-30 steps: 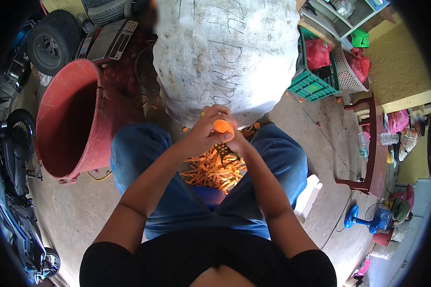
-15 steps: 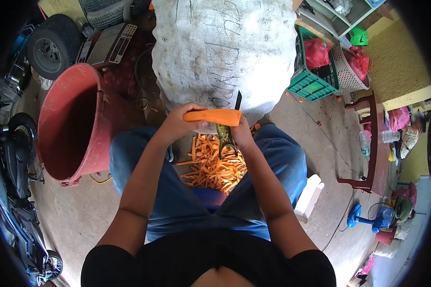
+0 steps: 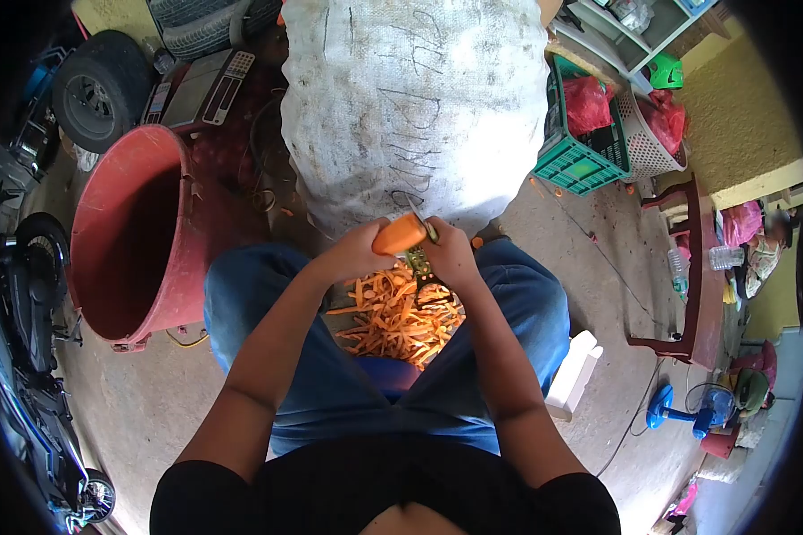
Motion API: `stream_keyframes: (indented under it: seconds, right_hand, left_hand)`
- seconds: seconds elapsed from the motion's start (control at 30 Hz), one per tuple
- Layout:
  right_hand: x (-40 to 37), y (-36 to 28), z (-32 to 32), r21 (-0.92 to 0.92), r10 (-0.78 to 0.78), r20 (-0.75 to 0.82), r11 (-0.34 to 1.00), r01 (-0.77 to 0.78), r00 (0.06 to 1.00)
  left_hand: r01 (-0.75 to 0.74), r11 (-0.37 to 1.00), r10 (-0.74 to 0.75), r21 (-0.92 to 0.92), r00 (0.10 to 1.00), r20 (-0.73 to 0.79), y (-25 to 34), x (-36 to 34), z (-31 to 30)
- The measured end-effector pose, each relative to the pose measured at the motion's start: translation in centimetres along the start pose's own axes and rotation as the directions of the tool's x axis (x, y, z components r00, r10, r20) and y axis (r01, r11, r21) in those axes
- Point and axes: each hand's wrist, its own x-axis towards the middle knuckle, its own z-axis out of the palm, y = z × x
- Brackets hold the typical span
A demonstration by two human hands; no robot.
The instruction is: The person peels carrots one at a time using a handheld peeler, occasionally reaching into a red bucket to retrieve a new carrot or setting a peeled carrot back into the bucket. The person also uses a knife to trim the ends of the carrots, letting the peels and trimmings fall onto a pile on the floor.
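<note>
In the head view, the left hand grips an orange carrot above the peelings; its long axis slants up rightward, toward the right hand, closed around a bladed tool.

**Grey floor well loaded**

And there's the bulging white sack straight ahead, the red bin over on the left, the green crate beside the white basket right, a white box lower down, orange scraps near the crate!
</note>
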Motion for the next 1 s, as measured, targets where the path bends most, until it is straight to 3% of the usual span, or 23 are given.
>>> stream_keyframes:
  seconds: [0.07, 0.13, 0.3, 0.43, 0.53, 0.77, 0.87, 0.97, 1.0]
  right_hand:
    - [-0.1, -0.9, -0.8, -0.171, 0.148, 0.031, 0.975, -0.141, 0.988]
    - [-0.3, -1.1, -1.1, -0.177, 0.095, 0.054, 0.981, -0.084, 0.994]
    - [-0.8, -0.8, -0.9, -0.265, 0.026, 0.095, 0.964, 0.0, 0.995]
    - [-0.9, -0.8, -0.9, -0.266, 0.025, 0.104, 0.964, 0.004, 0.994]
    - [-0.9, -1.1, -1.0, -0.25, 0.009, 0.1, 0.968, 0.017, 0.995]
    - [-0.6, 0.1, -0.6, -0.257, -0.035, 0.064, 0.965, 0.051, 0.997]
    - [-0.6, 0.3, -0.1, -0.241, -0.043, 0.053, 0.969, 0.054, 0.998]
    - [-0.4, 0.7, 0.6, -0.257, 0.0, 0.023, 0.966, 0.006, 1.0]
    - [-0.4, 0.8, 0.9, -0.277, 0.031, 0.014, 0.961, -0.026, 0.999]
  left_hand:
    - [-0.09, 0.995, 0.087, -0.03, 0.992, -0.086, -0.2, 0.1, 0.0]
    - [0.061, 0.998, -0.063, -0.023, 0.993, -0.101, 0.3, 0.2, -0.3]
    - [-0.017, 0.999, 0.025, 0.042, 0.984, -0.179, 0.0, 0.4, 0.0]
    - [-0.146, 0.985, 0.161, 0.093, 0.97, -0.185, -1.1, 0.8, 0.3]
    - [-0.09, 0.991, 0.107, 0.103, 0.98, -0.17, -0.5, 0.5, 0.3]
    - [-0.103, 0.975, 0.133, 0.197, 0.981, -0.144, -0.1, 0.0, 0.7]
    - [-0.149, 0.978, 0.165, 0.147, 0.981, -0.1, -0.5, 0.0, 0.8]
    - [-0.143, 0.987, 0.154, 0.079, 0.975, -0.161, -0.3, -0.1, 0.8]
    - [-0.075, 0.957, 0.122, 0.279, 0.98, -0.156, 0.1, -0.2, 0.5]
